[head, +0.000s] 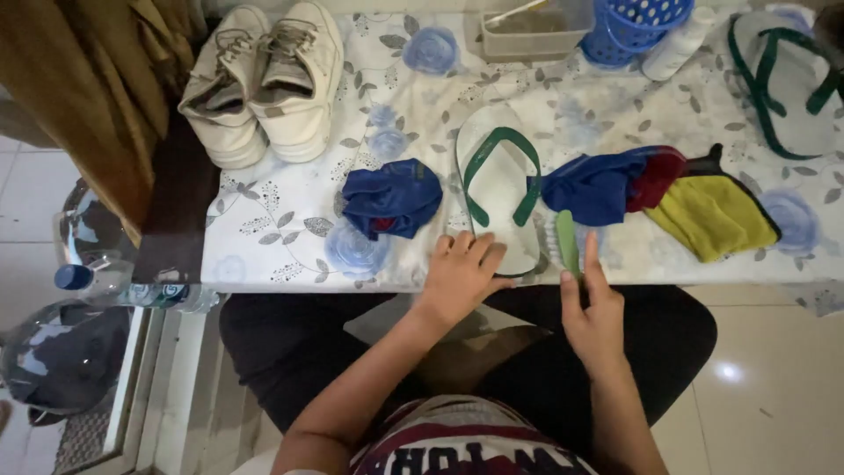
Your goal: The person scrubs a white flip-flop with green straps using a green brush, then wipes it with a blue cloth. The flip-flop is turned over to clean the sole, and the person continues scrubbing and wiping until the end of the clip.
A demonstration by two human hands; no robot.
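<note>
Flip-flop (pixel 498 189), white-soled with a green strap, lies flat on the flowered tablecloth (pixel 290 229), heel end at the near edge, and everything else is best placed from it. Your left hand (pixel 462 273) rests spread and relaxed on its heel, pinning it; your right hand (pixel 593 312), just right of the sandal, grips a small green-backed scrub brush (pixel 565 242) between thumb and fingers. The sandal looks light, flexible foam, likely to slide or curl under scrubbing, so press the sole flat or pinch it by the heel edge; the strap seems a weaker hold. A crumpled blue cloth (pixel 391 198) sits left of it, a blue, red and yellow cloth pile (pixel 655 193) right, white sneakers (pixel 264 84) far left beyond.
</note>
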